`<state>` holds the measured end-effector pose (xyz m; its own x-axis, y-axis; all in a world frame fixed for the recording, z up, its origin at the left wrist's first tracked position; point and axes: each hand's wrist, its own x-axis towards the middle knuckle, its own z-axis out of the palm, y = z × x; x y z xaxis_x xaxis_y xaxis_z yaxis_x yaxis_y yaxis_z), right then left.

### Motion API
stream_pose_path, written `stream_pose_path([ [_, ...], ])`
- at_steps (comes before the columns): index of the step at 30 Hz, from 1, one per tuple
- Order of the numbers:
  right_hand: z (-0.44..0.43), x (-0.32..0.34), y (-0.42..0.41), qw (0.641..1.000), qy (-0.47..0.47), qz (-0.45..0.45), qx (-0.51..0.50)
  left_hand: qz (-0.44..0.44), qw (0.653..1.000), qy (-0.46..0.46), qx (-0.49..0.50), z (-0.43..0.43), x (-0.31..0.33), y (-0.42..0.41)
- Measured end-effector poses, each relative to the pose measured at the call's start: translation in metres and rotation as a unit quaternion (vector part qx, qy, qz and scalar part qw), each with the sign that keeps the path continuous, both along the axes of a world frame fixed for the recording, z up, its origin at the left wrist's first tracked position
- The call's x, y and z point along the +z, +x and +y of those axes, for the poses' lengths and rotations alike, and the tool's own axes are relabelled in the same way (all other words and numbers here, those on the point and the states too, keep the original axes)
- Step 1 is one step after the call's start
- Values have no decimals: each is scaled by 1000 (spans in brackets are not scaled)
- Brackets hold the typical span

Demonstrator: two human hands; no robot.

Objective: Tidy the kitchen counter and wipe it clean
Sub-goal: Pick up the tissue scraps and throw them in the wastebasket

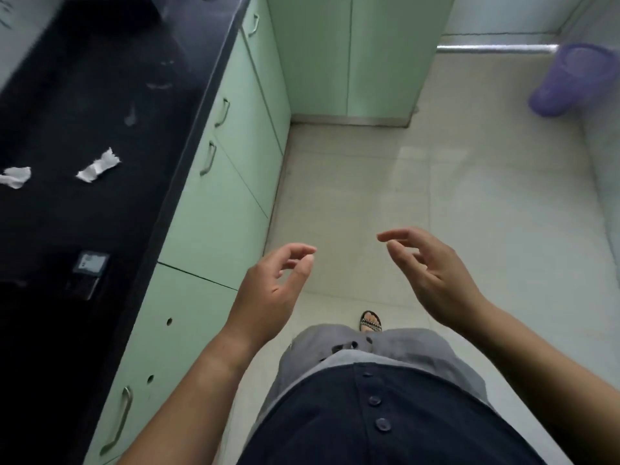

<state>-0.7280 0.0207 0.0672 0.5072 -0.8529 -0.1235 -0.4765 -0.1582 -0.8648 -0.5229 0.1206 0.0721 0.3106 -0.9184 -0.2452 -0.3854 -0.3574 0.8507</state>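
While left hand [268,290] and right hand [432,273] hover apart, loosely curled, holding nothing, paper scraps [99,167] sit at 9 o'clock on the dark counter [84,95]; advise pinching each scrap first, wiping after.

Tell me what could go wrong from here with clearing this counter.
The left hand and right hand hold nothing and no cloth is in view, so the smears on the counter may stay unwiped. The torn paper scraps look light; swept carelessly, they might slide off the edge onto the floor.
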Motion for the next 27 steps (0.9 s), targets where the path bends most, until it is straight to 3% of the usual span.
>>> stream_pose_path([
  [10, -135, -18, 140, 981, 30, 24, 193, -4, 983, 31, 183, -76, -15, 95],
  [18, -227, -5, 333, 947, -39, 3, 318, 31, 939, 12, 342, -125, -42, 248],
  [22, -246, 13, 429, 914, -66, -10, 400, -9, 912, 58, 405, -123, -61, 313],
  [27, -238, 8, 532, 846, -68, -8, 530, -113, 867, 79, 479, -103, -75, 367],
])
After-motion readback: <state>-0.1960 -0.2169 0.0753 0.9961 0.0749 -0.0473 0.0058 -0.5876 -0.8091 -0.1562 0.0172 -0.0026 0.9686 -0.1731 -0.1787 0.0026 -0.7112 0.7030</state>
